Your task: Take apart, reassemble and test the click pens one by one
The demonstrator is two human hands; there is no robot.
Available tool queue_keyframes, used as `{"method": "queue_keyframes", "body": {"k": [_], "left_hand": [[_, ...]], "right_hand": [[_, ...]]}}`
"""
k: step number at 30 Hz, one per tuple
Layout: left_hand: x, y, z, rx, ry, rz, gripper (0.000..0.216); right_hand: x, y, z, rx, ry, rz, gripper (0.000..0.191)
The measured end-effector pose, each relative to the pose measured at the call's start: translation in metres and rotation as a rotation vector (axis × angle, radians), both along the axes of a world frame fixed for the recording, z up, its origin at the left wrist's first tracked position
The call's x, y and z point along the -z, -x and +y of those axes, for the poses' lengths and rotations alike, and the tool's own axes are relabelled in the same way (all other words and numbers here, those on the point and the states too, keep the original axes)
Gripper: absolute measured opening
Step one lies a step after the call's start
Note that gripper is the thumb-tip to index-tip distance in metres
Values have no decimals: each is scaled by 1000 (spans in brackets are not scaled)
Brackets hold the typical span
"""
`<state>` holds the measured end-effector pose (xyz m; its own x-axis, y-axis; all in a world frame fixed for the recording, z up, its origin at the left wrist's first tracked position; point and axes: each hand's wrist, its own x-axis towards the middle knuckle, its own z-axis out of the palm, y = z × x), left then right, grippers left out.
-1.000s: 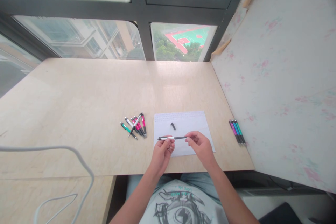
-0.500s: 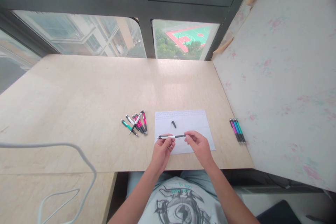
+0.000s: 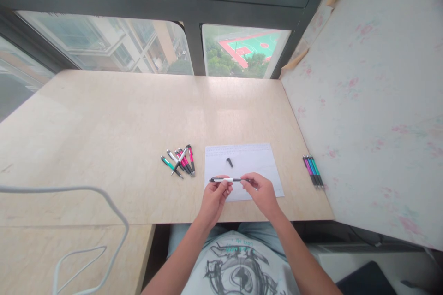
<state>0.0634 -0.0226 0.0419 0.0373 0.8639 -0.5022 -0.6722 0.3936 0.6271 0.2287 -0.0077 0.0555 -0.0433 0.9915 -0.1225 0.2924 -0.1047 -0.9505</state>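
A white and black pen [image 3: 226, 179] lies level across my two hands, above the sheet of paper [image 3: 256, 159]. My left hand [image 3: 215, 196] is closed round the white barrel, the clip end pointing left. At the dark right-hand part of the pen, the thumb and fingers of my right hand [image 3: 260, 191] pinch it, covering some of it. Just beyond the pen, a small black tapered piece [image 3: 230, 162] rests on the paper. Small handwriting runs along the paper's far edge.
Left of the paper, several pens [image 3: 182, 161] in green, white and pink lie in a loose heap. More pens [image 3: 313, 171], purple to green, are lined up by the wall [image 3: 374, 110]. A grey cable [image 3: 114, 207] loops over the table's left front.
My right hand has slid slightly left along the pen, so less of the dark part shows between my hands. My left hand keeps its hold.
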Motion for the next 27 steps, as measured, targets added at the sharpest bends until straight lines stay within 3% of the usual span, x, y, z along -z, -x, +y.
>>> {"method": "queue_keyframes", "body": {"k": [6,13,17,25,27], "left_hand": [[-4,-3,-2,28,-6,-5,26],[-3,-5,-3,23,0,3,24],[-4,-4,-3,38,-9,4,24],[-3,-2,-3,34,-7,11,23],[-3,-3,-3,39,-12,10,23]], "right_hand": [[-3,-2,1,-24,31,-97,45],[-9,-1,3,-96,-57,-32,22],[-10,-2,5,-116,-11,-128,36],[-14,-6,11,-187,-71,-155,19],[-16,-7,11,-217,-58,-211,35]]}}
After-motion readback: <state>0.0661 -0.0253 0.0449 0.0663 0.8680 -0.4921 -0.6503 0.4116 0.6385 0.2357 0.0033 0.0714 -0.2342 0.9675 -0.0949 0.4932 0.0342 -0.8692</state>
